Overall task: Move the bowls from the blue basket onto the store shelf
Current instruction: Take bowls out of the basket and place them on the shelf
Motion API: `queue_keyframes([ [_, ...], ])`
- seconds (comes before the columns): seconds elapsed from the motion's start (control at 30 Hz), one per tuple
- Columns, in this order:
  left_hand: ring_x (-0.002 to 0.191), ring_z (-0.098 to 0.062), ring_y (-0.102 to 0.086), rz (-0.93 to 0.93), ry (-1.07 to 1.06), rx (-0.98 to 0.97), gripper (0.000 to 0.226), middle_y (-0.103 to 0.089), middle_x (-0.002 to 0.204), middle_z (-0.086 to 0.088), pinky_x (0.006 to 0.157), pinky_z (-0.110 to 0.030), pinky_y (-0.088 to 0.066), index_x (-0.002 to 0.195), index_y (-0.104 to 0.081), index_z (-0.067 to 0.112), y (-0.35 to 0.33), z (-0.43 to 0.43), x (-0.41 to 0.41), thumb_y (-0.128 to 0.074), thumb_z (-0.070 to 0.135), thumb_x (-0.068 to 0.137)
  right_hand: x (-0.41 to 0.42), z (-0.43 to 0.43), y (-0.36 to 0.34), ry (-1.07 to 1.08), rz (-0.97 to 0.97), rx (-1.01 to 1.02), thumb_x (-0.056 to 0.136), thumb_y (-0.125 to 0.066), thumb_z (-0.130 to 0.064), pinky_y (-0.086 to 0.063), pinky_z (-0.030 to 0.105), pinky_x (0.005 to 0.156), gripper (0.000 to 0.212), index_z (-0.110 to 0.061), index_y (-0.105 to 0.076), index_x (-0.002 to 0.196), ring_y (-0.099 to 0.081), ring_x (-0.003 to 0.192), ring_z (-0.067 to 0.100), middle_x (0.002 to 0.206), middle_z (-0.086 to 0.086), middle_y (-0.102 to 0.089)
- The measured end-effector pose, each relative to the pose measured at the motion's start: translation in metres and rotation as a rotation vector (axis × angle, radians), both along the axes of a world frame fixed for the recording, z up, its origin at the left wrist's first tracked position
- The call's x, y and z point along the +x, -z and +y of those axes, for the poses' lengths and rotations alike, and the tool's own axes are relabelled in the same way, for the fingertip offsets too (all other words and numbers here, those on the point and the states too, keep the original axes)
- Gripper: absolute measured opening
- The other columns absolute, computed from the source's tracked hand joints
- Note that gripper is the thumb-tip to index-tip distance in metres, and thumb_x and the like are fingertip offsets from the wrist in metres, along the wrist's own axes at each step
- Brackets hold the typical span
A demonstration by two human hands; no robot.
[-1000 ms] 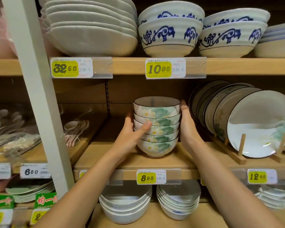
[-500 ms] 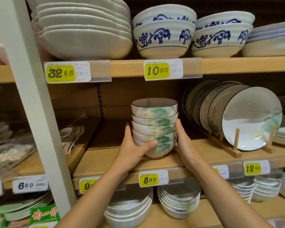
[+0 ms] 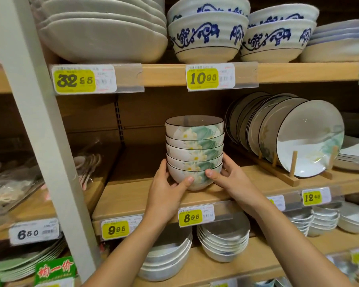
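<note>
A stack of several white bowls with green leaves and white flowers [image 3: 195,150] stands on the middle wooden shelf [image 3: 133,195], above the 8.95 price tag. My left hand [image 3: 167,183] grips the bottom bowl from the left, thumb across its front. My right hand [image 3: 228,177] holds the same bowl from the right, thumb on its front and fingers behind. The blue basket is out of view.
Matching plates [image 3: 307,139] lean in a wooden rack right of the stack. Blue-patterned bowls [image 3: 207,36] and large white dishes [image 3: 104,32] fill the shelf above. White bowls [image 3: 224,239] sit on the shelf below. A white upright post [image 3: 39,121] and bagged spoons [image 3: 87,162] stand to the left.
Both hands slid down from the sides of the stack to its bottom bowl, and my right thumb came round to the front. The view moved closer to the shelf.
</note>
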State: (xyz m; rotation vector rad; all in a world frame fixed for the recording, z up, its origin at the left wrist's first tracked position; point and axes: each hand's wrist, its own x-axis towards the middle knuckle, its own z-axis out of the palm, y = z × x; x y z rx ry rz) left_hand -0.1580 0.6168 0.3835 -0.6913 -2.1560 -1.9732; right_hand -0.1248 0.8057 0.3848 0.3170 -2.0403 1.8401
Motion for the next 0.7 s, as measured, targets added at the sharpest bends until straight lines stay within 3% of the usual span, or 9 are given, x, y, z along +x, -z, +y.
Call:
queue_keyframes([
  [0.2,0.118,-0.010,-0.058,0.008,-0.036,-0.143,0.062,-0.063,0.128,0.003,0.103,-0.034,-0.047,0.133,-0.054,0.019,-0.012,-0.004,-0.017,-0.080,0.018,0.077,-0.009,0.008,-0.011,0.038,-0.069,0.083,0.071,-0.078,-0.029,-0.051,0.020,0.093,0.068,-0.020,-0.052,0.133,-0.062,0.116,0.005,0.125,-0.009,-0.067],
  [0.43,0.102,-0.020,-0.067,-0.071,-0.073,-0.203,0.039,-0.070,0.113,-0.005,0.094,-0.045,-0.053,0.120,-0.063,0.009,-0.021,-0.002,-0.049,-0.074,0.019,0.084,-0.040,0.019,-0.023,0.084,-0.239,0.218,0.064,-0.081,-0.051,-0.054,0.021,0.079,0.085,-0.023,-0.049,0.137,-0.064,0.106,0.003,0.119,-0.015,-0.066],
  [0.53,0.108,-0.022,-0.064,-0.077,-0.074,-0.230,0.046,-0.068,0.119,-0.004,0.095,-0.045,-0.052,0.129,-0.059,0.012,-0.026,0.001,-0.060,-0.072,0.020,0.085,-0.056,0.023,-0.026,0.067,-0.272,0.238,0.064,-0.083,-0.052,-0.055,0.025,0.085,0.088,-0.024,-0.046,0.140,-0.063,0.106,0.004,0.119,-0.015,-0.066],
  [0.63,0.102,-0.019,-0.063,-0.161,-0.078,-0.166,0.038,-0.068,0.106,0.004,0.094,-0.045,-0.053,0.121,-0.061,0.017,-0.029,0.005,-0.071,-0.072,0.017,0.085,-0.073,0.028,-0.027,0.074,-0.292,0.257,0.072,-0.082,-0.043,-0.050,0.036,0.099,0.073,-0.028,-0.048,0.134,-0.060,0.112,0.009,0.123,-0.010,-0.064],
  [0.7,0.097,-0.022,-0.063,-0.221,-0.076,-0.147,0.032,-0.066,0.100,0.001,0.093,-0.046,-0.054,0.115,-0.060,0.021,-0.033,0.009,-0.078,-0.072,0.016,0.086,-0.083,0.030,-0.028,0.055,-0.308,0.233,0.073,-0.082,-0.037,-0.053,0.029,0.090,0.054,-0.038,-0.052,0.118,-0.061,0.105,0.006,0.114,-0.014,-0.065],
])
